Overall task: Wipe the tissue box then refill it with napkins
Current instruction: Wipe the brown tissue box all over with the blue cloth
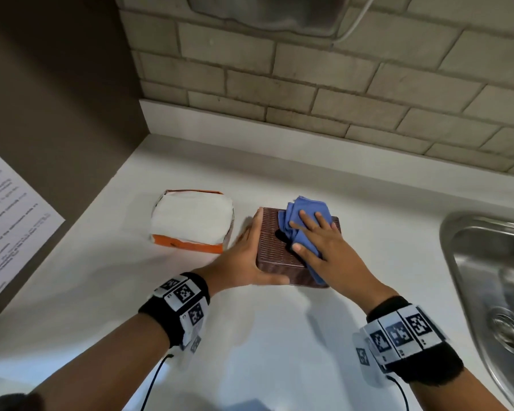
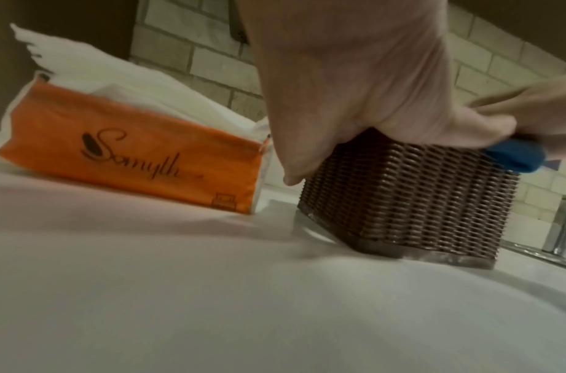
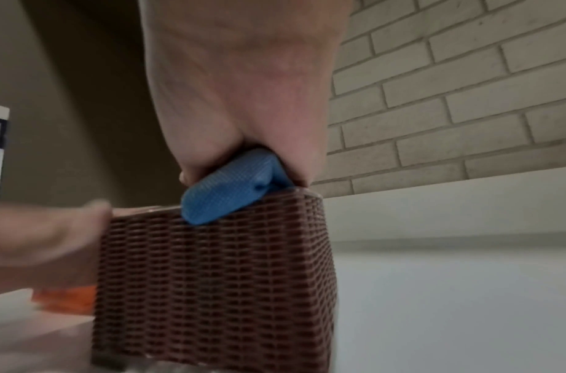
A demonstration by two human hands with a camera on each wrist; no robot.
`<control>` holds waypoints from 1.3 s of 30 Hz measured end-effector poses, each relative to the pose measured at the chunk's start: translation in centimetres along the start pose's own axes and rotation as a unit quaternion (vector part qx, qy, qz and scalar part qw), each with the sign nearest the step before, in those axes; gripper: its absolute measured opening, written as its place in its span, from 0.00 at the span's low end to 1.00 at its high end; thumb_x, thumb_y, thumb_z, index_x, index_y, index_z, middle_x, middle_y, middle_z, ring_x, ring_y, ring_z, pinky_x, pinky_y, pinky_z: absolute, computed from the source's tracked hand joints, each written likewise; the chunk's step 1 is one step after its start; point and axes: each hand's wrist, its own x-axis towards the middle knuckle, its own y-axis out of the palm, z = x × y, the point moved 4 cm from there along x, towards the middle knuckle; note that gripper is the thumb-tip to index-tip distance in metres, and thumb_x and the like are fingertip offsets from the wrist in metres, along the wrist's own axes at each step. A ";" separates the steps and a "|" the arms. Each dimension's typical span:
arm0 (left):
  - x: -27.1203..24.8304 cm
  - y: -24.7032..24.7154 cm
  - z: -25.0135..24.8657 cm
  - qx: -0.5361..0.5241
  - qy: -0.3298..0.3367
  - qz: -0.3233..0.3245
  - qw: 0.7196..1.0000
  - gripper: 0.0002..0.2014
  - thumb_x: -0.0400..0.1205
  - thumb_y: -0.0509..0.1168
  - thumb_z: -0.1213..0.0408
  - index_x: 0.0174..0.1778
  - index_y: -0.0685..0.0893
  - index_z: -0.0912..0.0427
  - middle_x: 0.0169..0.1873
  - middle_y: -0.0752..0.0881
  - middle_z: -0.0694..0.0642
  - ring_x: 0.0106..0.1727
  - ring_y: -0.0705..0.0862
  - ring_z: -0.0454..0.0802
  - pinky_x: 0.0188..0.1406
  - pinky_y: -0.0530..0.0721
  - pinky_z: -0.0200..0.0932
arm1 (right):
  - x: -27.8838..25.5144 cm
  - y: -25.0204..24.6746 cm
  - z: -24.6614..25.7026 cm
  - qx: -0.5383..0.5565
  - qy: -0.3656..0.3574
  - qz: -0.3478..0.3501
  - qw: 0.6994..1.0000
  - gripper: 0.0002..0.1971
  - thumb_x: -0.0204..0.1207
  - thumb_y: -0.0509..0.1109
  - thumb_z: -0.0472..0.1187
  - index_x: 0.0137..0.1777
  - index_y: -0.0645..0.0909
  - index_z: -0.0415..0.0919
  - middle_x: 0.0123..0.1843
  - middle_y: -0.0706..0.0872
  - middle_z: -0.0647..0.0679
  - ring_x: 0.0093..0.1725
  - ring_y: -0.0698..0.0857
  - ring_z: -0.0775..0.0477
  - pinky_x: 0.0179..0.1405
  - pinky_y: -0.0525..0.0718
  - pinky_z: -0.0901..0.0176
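Observation:
A brown woven tissue box [image 1: 271,243] [image 2: 402,196] [image 3: 211,277] stands on the white counter [image 1: 279,351]. My right hand [image 1: 324,247] [image 3: 243,88] lies flat on a folded blue cloth [image 1: 306,221] [image 2: 514,156] [image 3: 230,189], pressing it onto the box's top over the dark opening, fingers spread. My left hand [image 1: 244,253] [image 2: 354,88] braces the box: straight fingers along its left side, thumb along its front face. Left of the box lies an orange pack of white napkins [image 1: 190,223] [image 2: 131,151], torn open on top.
A steel sink [image 1: 487,262] is set into the counter at the right, with a faucet [image 2: 565,227] behind it. A brick-tiled wall [image 1: 309,99] backs the counter. A printed sheet [image 1: 6,221] hangs on the brown wall at the left.

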 end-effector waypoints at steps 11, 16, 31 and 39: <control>0.8 0.2 1.3 -0.066 0.007 -0.018 0.998 0.71 0.59 0.86 0.49 0.85 0.38 0.47 0.83 0.58 0.52 0.85 0.58 0.50 0.80 0.68 0.63 | 0.3 -0.5 -0.2 0.046 -0.006 0.029 0.999 0.29 0.75 0.52 0.61 0.78 0.61 0.60 0.81 0.55 0.65 0.82 0.44 0.62 0.80 0.44 0.61; 0.5 -0.1 1.4 -0.023 -0.014 -0.032 0.999 0.67 0.56 0.85 0.49 0.81 0.43 0.40 0.80 0.54 0.47 0.85 0.52 0.46 0.84 0.61 0.59 | 0.3 -0.9 0.4 0.065 0.002 0.028 0.998 0.21 0.78 0.56 0.56 0.68 0.54 0.75 0.78 0.56 0.68 0.80 0.47 0.65 0.81 0.48 0.60; -0.7 1.1 -2.3 -0.093 0.006 -0.062 0.994 0.63 0.55 0.85 0.54 0.80 0.52 0.59 0.74 0.61 0.47 0.78 0.65 0.42 0.77 0.67 0.31 | 0.8 -2.3 4.1 0.112 0.000 0.008 0.994 0.27 0.81 0.56 0.54 0.80 0.59 0.55 0.81 0.59 0.62 0.80 0.50 0.64 0.83 0.51 0.56; -1.0 0.2 -3.2 -0.033 0.054 -0.062 0.996 0.54 0.61 0.81 0.42 0.80 0.62 0.52 0.78 0.69 0.49 0.82 0.65 0.49 0.81 0.63 0.60 | -2.3 -2.0 6.9 0.107 -0.055 0.076 0.990 0.25 0.81 0.57 0.53 0.78 0.60 0.60 0.82 0.52 0.67 0.81 0.42 0.67 0.80 0.45 0.66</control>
